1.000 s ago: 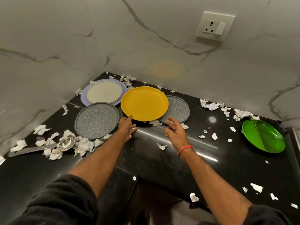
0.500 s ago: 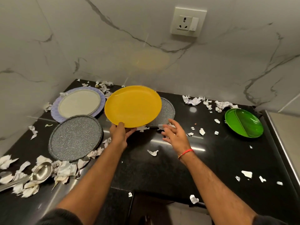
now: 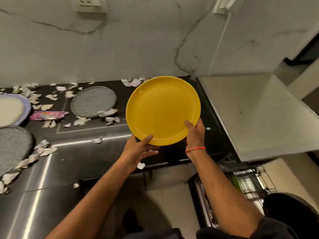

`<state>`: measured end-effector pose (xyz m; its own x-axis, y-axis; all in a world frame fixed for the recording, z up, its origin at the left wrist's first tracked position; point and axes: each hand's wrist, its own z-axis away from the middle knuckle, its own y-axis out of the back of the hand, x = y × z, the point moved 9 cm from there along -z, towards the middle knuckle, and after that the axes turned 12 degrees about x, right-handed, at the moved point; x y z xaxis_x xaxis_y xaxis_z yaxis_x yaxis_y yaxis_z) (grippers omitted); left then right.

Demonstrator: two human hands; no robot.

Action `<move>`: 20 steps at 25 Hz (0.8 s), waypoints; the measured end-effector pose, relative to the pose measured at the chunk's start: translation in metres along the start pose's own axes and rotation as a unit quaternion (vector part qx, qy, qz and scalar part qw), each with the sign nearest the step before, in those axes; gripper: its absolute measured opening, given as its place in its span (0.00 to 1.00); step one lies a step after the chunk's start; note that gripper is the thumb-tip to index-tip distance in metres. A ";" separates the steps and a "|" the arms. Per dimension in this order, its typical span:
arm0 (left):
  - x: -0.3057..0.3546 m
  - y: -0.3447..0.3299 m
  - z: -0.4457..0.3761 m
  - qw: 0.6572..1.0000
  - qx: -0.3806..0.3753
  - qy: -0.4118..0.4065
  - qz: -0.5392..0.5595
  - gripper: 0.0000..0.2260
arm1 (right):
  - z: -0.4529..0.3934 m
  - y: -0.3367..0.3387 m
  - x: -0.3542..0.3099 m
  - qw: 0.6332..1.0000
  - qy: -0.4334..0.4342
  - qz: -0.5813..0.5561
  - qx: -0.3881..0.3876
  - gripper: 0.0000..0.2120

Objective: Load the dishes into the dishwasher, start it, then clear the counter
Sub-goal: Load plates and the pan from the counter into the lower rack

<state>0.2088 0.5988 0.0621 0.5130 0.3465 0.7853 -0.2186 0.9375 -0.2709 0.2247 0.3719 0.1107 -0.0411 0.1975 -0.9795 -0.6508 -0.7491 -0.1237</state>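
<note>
Black counter (image 3: 96,152) runs along a marble-veined wall (image 3: 138,49), littered with torn white paper scraps (image 3: 81,120). Yellow plate (image 3: 163,110) is held up off the counter, over its right end, tilted so its face shows to the camera. Left hand (image 3: 139,149) grips the plate's near-left rim: thumb lies on the face, fingers curl beneath. Right hand (image 3: 195,133) grips the near-right rim: thumb on the face, fingers behind the plate and hidden. A red thread (image 3: 196,149) circles the right wrist. Both hands sit at the plate's near edge, close together; the plate extends away from them toward the wall.

Left of the plate, a grey speckled plate (image 3: 94,101) lies flat on the counter, a scrap overlapping its near edge. A second grey plate (image 3: 13,147) lies at near left, a lilac-rimmed plate (image 3: 13,109) beyond it, a pink wrapper (image 3: 47,115) between. Dishwasher rack (image 3: 245,181), blurred, shows at lower right below a pale grey surface (image 3: 250,114).
</note>
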 end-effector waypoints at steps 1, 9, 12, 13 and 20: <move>-0.015 -0.020 0.011 1.000 0.008 -0.008 -0.008 0.23 | -0.003 0.040 -0.006 1.000 0.008 -0.001 0.014 0.19; -0.172 -0.212 0.118 0.991 -0.010 -0.053 -0.126 0.21 | -0.008 0.376 -0.042 0.995 -0.004 -0.054 0.086 0.18; -0.257 -0.270 0.146 0.988 -0.025 0.026 -0.152 0.21 | 0.007 0.477 -0.028 0.992 -0.048 -0.049 0.105 0.19; -0.283 -0.287 0.153 0.985 -0.035 0.047 -0.161 0.21 | 0.013 0.505 -0.022 0.992 -0.060 -0.037 0.106 0.22; -0.454 -0.378 0.182 0.920 -0.151 0.243 -0.270 0.22 | 0.027 0.654 0.037 0.969 -0.106 0.092 0.205 0.30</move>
<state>-0.0931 0.0808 -0.0908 0.8053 -0.2662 0.5298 0.3790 0.9183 -0.1147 -0.2231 -0.0935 -0.0018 -0.3115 0.2418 -0.9189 -0.8624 -0.4780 0.1666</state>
